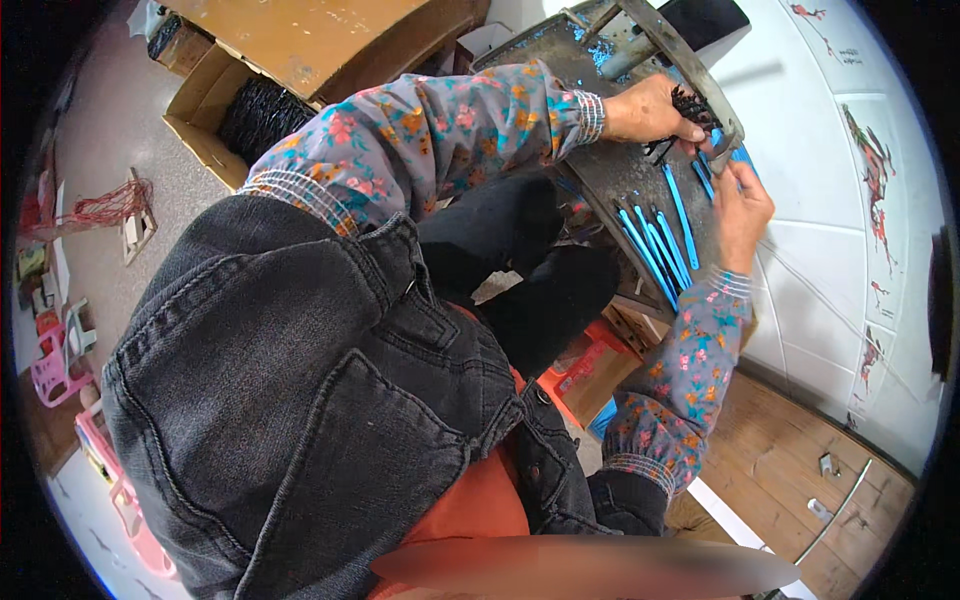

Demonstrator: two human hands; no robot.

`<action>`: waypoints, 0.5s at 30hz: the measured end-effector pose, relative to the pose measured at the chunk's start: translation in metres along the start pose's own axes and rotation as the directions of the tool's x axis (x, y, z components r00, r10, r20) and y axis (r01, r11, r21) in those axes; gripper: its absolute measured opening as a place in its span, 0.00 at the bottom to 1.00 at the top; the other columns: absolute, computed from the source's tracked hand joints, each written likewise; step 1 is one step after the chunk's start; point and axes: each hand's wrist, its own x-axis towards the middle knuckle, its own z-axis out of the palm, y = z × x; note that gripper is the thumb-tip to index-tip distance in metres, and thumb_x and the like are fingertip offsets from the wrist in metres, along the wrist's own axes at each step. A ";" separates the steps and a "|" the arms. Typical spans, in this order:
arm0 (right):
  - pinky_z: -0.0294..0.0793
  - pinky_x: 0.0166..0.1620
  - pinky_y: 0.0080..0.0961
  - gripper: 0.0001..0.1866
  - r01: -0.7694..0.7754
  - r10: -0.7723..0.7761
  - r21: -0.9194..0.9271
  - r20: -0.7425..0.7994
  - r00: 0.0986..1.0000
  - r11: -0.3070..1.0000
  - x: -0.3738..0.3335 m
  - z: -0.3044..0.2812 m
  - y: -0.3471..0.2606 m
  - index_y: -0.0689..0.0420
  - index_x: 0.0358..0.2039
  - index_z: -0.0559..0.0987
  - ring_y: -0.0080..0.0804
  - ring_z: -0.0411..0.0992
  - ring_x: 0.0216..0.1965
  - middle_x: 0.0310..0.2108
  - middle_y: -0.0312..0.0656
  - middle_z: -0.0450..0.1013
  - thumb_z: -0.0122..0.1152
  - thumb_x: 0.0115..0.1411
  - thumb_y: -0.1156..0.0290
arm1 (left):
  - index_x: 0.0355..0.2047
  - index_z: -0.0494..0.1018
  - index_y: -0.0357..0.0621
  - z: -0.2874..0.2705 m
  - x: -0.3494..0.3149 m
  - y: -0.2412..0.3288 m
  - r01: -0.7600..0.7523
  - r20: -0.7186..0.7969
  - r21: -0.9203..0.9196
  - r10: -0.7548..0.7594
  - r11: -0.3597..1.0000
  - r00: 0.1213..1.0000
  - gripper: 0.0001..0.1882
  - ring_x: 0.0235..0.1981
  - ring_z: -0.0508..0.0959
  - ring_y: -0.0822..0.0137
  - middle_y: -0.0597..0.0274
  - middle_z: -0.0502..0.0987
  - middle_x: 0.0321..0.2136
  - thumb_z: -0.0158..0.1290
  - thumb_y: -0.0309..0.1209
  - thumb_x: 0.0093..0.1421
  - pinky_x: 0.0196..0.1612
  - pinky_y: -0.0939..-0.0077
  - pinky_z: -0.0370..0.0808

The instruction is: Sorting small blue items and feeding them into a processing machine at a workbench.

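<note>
My left hand (640,110) is closed around a bunch of small black pieces (692,104) over a dark metal work table (625,180). Close beside it, my right hand (743,215) has thumb and fingers pinched together near the left fingertips. A greyish, blurred bit shows at that pinch, and I cannot make out what it is. Several thin blue sticks (650,248) with dark tips lie side by side on the table, left of my right wrist. One more blue stick (680,215) lies apart from them, and further blue ones are partly hidden behind my right hand.
A grey metal frame with a cylinder (630,60) and blue scraps (600,55) stands at the table's far end. White wall panels (810,190) rise on the right. At left are a brown cabinet (290,35) and a cardboard box (205,125) of black strips.
</note>
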 end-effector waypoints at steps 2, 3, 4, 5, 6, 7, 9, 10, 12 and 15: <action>0.59 0.23 0.13 0.07 0.466 -0.396 -0.485 0.246 0.885 0.740 0.018 -0.010 -0.005 0.62 0.28 0.77 0.15 0.61 0.20 0.20 0.30 0.68 0.55 0.57 0.72 | 0.33 0.75 0.34 -0.004 -0.004 0.000 -0.021 -0.008 0.062 0.022 0.998 1.000 0.07 0.30 0.78 0.72 0.60 0.79 0.29 0.54 0.25 0.55 0.39 0.78 0.75; 0.64 0.27 0.17 0.06 0.401 -0.337 -0.449 0.218 0.916 0.798 0.018 -0.010 -0.004 0.65 0.27 0.76 0.18 0.64 0.22 0.20 0.34 0.69 0.55 0.55 0.74 | 0.33 0.75 0.34 -0.005 -0.005 0.000 -0.022 -0.006 0.060 0.022 0.998 1.000 0.07 0.30 0.78 0.72 0.60 0.79 0.29 0.54 0.25 0.55 0.39 0.78 0.75; 0.64 0.27 0.17 0.06 0.399 -0.336 -0.452 0.217 0.917 0.798 0.015 -0.010 -0.001 0.65 0.27 0.76 0.18 0.64 0.22 0.20 0.34 0.69 0.55 0.55 0.74 | 0.32 0.75 0.35 -0.006 -0.006 0.000 -0.080 -0.021 0.136 0.084 0.987 0.996 0.07 0.30 0.78 0.73 0.60 0.79 0.28 0.54 0.27 0.55 0.38 0.78 0.75; 0.60 0.24 0.14 0.06 0.275 -0.242 -0.357 0.134 0.961 0.893 0.010 -0.010 0.002 0.63 0.27 0.76 0.15 0.61 0.21 0.20 0.31 0.67 0.56 0.56 0.74 | 0.31 0.76 0.36 -0.006 -0.006 -0.001 -0.136 -0.032 0.212 0.146 0.968 0.989 0.08 0.30 0.78 0.73 0.61 0.79 0.28 0.55 0.29 0.55 0.38 0.78 0.74; 0.56 0.22 0.11 0.06 0.145 -0.134 -0.244 0.062 0.989 0.959 0.005 -0.010 0.006 0.62 0.27 0.77 0.12 0.58 0.20 0.20 0.27 0.65 0.57 0.56 0.73 | 0.31 0.76 0.36 -0.006 -0.005 -0.001 -0.136 -0.030 0.209 0.145 0.968 0.989 0.08 0.30 0.78 0.73 0.61 0.79 0.28 0.55 0.29 0.55 0.38 0.78 0.74; 0.56 0.22 0.11 0.06 0.141 -0.130 -0.244 0.059 0.990 0.960 0.004 -0.017 0.014 0.62 0.27 0.77 0.12 0.58 0.20 0.20 0.27 0.65 0.57 0.56 0.73 | 0.31 0.76 0.36 -0.005 -0.004 0.000 -0.123 -0.043 0.217 0.135 0.968 0.990 0.08 0.28 0.78 0.73 0.61 0.79 0.27 0.55 0.28 0.54 0.35 0.79 0.75; 0.61 0.24 0.15 0.07 0.313 -0.289 -0.483 0.126 0.949 0.818 0.008 -0.027 0.029 0.63 0.26 0.77 0.15 0.63 0.21 0.20 0.29 0.68 0.57 0.55 0.72 | 0.31 0.77 0.36 -0.011 -0.006 0.010 -0.128 -0.068 0.223 0.146 0.966 0.987 0.07 0.26 0.78 0.73 0.61 0.79 0.25 0.55 0.28 0.54 0.32 0.79 0.76; 0.61 0.24 0.15 0.07 0.312 -0.288 -0.485 0.126 0.949 0.817 0.003 -0.028 0.038 0.63 0.26 0.77 0.15 0.63 0.21 0.20 0.29 0.68 0.57 0.55 0.72 | 0.30 0.77 0.36 -0.009 -0.009 0.016 -0.041 -0.058 0.272 0.059 0.961 0.997 0.08 0.28 0.78 0.73 0.61 0.79 0.26 0.54 0.30 0.55 0.34 0.79 0.75; 0.66 0.27 0.21 0.09 0.470 -0.304 -0.611 0.362 0.881 0.637 -0.008 -0.024 0.047 0.64 0.27 0.78 0.21 0.67 0.22 0.20 0.37 0.71 0.58 0.54 0.70 | 0.30 0.77 0.37 -0.006 -0.008 0.017 0.042 -0.048 0.320 -0.028 0.947 0.998 0.10 0.30 0.78 0.74 0.61 0.79 0.26 0.53 0.32 0.57 0.36 0.78 0.74; 0.68 0.32 0.33 0.11 0.308 0.034 -0.534 0.536 0.843 0.788 -0.020 -0.029 0.022 0.66 0.27 0.77 0.44 0.72 0.26 0.25 0.52 0.73 0.58 0.52 0.69 | 0.32 0.77 0.37 -0.008 -0.006 0.010 0.005 0.013 0.373 -0.011 0.928 1.000 0.09 0.29 0.77 0.74 0.61 0.79 0.26 0.52 0.31 0.57 0.35 0.79 0.74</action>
